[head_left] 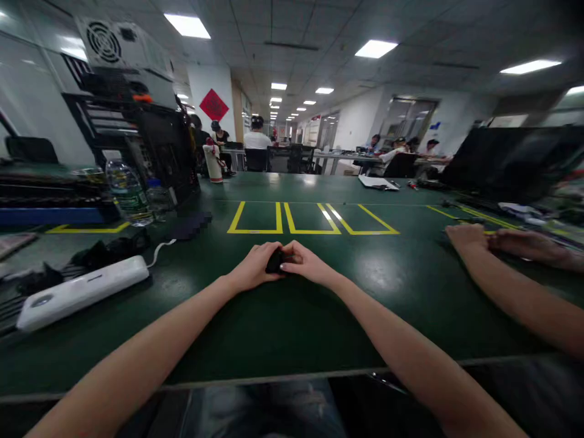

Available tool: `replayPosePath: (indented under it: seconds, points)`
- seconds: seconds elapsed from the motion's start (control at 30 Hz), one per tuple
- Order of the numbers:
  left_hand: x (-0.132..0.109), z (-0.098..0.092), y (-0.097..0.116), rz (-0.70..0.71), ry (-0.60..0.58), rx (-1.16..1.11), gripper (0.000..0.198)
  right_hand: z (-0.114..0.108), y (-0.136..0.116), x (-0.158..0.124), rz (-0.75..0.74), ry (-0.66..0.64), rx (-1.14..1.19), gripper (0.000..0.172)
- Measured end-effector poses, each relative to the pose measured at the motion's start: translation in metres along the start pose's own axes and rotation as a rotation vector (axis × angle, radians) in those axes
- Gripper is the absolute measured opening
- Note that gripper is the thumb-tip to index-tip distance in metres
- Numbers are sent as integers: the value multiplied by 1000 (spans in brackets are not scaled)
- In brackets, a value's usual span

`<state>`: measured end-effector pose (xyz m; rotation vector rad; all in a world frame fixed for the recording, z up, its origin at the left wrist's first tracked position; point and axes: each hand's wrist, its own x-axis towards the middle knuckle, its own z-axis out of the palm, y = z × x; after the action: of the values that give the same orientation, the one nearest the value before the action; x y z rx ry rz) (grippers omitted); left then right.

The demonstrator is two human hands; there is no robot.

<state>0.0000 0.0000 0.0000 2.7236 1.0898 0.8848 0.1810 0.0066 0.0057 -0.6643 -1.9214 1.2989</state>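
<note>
My left hand (pixel 255 265) and my right hand (pixel 305 263) meet just above the green table, in the middle of the view. Between them is a small black object (pixel 274 261), mostly covered by my fingers, so its kind does not show. The left fingers curl around its far and left sides. From the right, my other hand closes on it with the thumb against its near edge. Beyond my hands lie three yellow tape outlines (pixel 255 232) on the tabletop.
A white power bank-like device (pixel 86 291) with a cable lies at left, near a water bottle (pixel 125 191) and computer hardware (pixel 159 134). A co-worker's hands (pixel 469 240) work at right by a dark monitor (pixel 511 161). A white flask (pixel 212 161) stands at the far edge.
</note>
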Motion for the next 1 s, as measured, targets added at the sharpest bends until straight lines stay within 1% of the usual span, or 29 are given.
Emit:
replayPosePath:
  seconds: [0.1,0.23,0.4,0.53,0.63,0.73,0.8,0.9,1.0]
  points:
    - [1,0,1,-1,5,-5,61,3,-3,-1,-2,20,-2,28]
    - [1,-1,2,5,4,-25,63,4,-1,-1,-4,55,-6,19]
    - [2,-2,3,-1,-4,-42,63,2,4,0,44,79,-29,25]
    - [1,-2,3,3,-5,-43,63,0,1,0,97,47,-50,28]
    - [1,-3,3,4,-11,-44,61,0,-4,-3,60,8,-47,28]
    - [1,-4,3,2,-6,-41,61,1,-8,-5,21,-11,-28,32]
    - [1,-4,4,2,-7,-40,62,2,-9,-5,19,-3,-27,29]
    - [1,-5,5,0,-9,-44,62,3,-7,-4,6,39,-29,20]
    - [1,-5,5,-4,-2,-43,62,4,-4,-2,-3,63,-19,19]
